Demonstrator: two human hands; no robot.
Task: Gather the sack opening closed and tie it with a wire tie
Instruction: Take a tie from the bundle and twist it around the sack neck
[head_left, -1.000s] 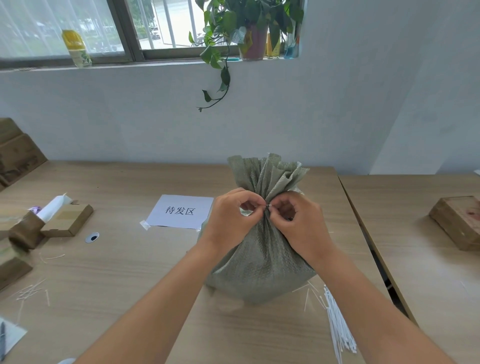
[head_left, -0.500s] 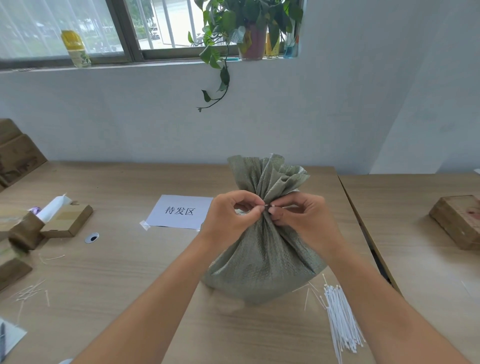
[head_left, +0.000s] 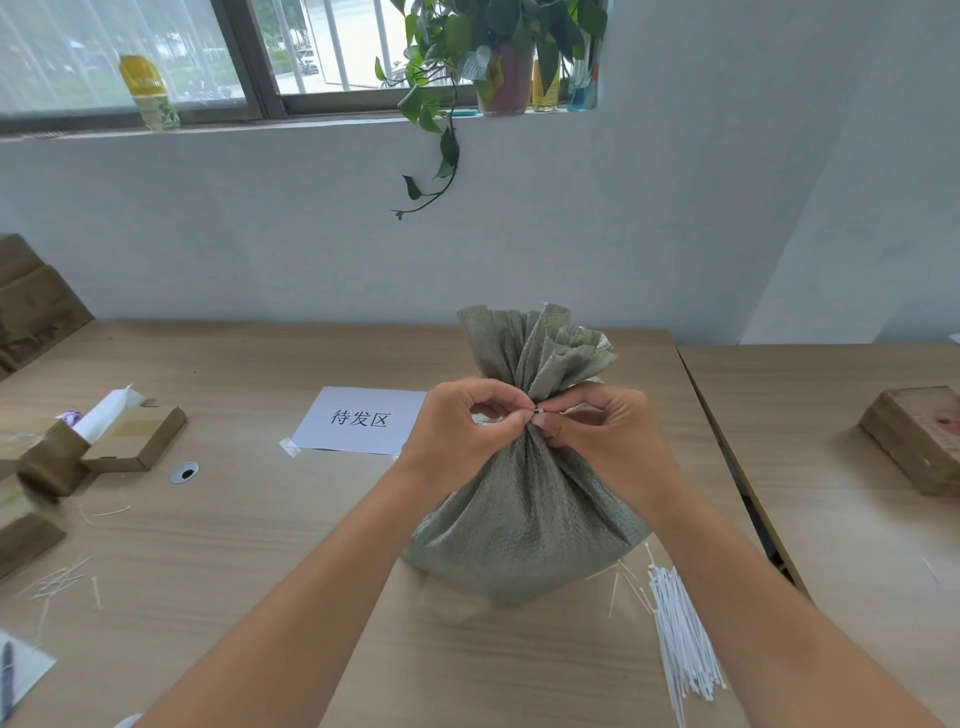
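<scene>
On the wooden table, near its right edge, the green woven sack stands upright just in front of us with its mouth already gathered into a pleated ruff; our left hand and right hand meet at the neck, fingertips pinched shut on the small wire tie. We judge the cloth soft but springy, so the pleats may creep open; the narrow neck just under the ruff is the place to grip, and the thin tie looks slippery; spare white ties lie beside the sack's base.
</scene>
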